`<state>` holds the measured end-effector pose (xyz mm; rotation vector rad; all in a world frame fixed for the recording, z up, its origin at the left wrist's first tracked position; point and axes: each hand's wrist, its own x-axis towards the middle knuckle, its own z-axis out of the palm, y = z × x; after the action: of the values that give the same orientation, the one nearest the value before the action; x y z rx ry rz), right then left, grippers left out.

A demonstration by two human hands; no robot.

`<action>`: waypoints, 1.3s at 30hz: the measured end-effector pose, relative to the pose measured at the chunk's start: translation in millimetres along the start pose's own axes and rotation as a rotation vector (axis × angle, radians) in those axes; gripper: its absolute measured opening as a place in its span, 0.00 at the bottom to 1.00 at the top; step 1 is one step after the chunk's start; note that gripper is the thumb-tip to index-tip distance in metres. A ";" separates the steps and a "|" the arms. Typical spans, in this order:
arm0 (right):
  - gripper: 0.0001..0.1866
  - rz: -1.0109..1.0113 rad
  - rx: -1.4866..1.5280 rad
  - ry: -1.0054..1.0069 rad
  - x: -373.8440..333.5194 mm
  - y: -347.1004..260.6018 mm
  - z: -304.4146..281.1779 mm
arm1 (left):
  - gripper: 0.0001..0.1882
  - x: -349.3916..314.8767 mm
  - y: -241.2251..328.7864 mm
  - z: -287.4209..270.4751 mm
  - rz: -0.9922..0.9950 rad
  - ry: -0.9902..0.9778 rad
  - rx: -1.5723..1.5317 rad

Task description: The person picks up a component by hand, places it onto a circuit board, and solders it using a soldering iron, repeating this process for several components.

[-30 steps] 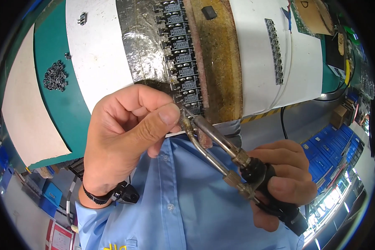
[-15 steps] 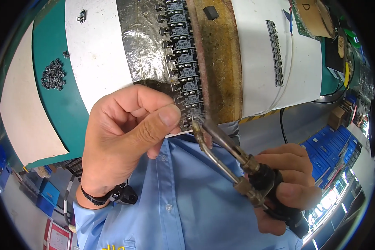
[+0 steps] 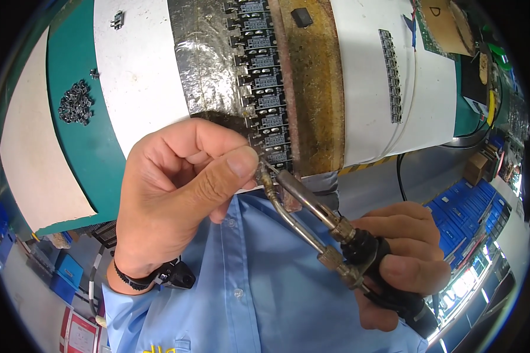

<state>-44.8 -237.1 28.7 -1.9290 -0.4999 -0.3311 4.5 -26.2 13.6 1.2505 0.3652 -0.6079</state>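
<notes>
My right hand (image 3: 409, 259) is closed around the black handle of a soldering iron (image 3: 305, 197) with a thin metal feed tube (image 3: 294, 226) alongside. The iron's tip and the tube's end meet at the near end of a row of small black relay-like components (image 3: 268, 97), right beside my left fingertips. My left hand (image 3: 185, 182) is closed, thumb pressed against the index finger at that same end. Whatever lies between these fingers is hidden. The row runs away from me along a fixture with a shiny film-covered strip (image 3: 203, 65) on its left.
A stained brown board (image 3: 315, 88) borders the row on the right, with a black block (image 3: 302, 17) on it. Further right, another strip of parts (image 3: 390, 76) lies on white paper near a pale cable (image 3: 414, 70). Small dark parts (image 3: 75, 103) are heaped on the green mat.
The iron and its feed tube have moved left, bringing the tip closer to my left fingertips. My left hand stays almost in place, and the row appears slightly further right.
</notes>
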 end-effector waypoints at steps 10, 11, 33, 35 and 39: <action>0.21 -0.023 0.040 0.010 3.9 8.1 -16.8 | 0.10 5.2 3.1 5.1 -0.022 0.000 -0.009; 0.25 -0.059 0.041 0.024 4.7 10.5 -19.5 | 0.10 4.3 4.4 5.4 -0.013 -0.017 -0.014; 0.21 0.166 -0.425 0.589 49.3 81.0 -76.8 | 0.07 3.8 2.2 -12.7 -0.050 -0.098 -0.061; 0.23 0.139 -0.383 0.606 33.7 71.2 -68.2 | 0.08 7.9 0.7 -17.0 -0.055 -0.183 -0.130; 0.29 -0.008 -0.326 0.402 3.0 40.6 -42.2 | 0.09 4.6 -2.5 -19.8 -0.029 -0.172 -0.100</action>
<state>-22.5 -289.3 14.1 -2.0985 -0.1944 -0.8270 8.0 -8.8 3.3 1.0900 0.2671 -0.7082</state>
